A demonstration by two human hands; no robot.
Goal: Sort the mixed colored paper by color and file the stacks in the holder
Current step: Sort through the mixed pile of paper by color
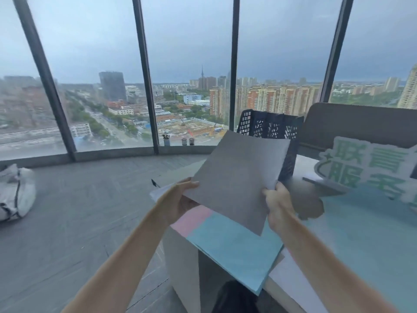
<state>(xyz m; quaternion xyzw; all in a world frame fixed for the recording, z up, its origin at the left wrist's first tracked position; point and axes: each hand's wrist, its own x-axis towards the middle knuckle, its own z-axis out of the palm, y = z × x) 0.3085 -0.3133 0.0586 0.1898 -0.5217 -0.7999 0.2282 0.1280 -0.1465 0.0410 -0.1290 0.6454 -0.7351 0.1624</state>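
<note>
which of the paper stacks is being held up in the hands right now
The grey stack, gripped by the left hand and right hand and lifted near the black holder. The blue stack and pink stack lie flat on the desk.

Both hands up on the grey sheet (237, 177) now: left hand (180, 197) pinching its near-left edge, right hand (278, 204) gripping the near-right edge. The sheet is lifted, tilted, just in front of the dark mesh holder (268, 126). Below the sheet, blue paper (234, 251) lies on the desk (361, 233), pink paper (191, 220) beside it.
</note>
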